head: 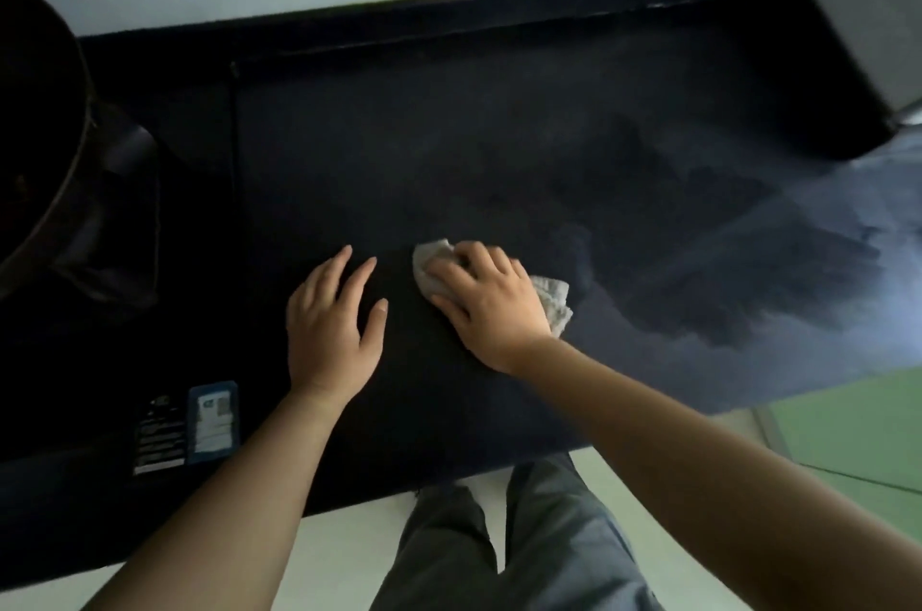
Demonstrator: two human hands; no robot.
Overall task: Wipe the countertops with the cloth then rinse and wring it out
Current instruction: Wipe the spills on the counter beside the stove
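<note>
A pale grey cloth (554, 301) lies bunched on the dark countertop (449, 151), near its front edge. My right hand (491, 298) presses down on the cloth with the fingers curled over it; cloth shows past the fingertips and behind the wrist. My left hand (332, 316) rests flat on the counter just left of the cloth, fingers spread, holding nothing. Wet streaks (723, 271) mark the counter to the right of the cloth.
A large dark pan (35, 121) sits on a black stove at the left, with labels (212, 421) on the stove's front. A grey box-like object (868, 1) stands at the back right corner. White wall runs behind; floor and my trousers show below.
</note>
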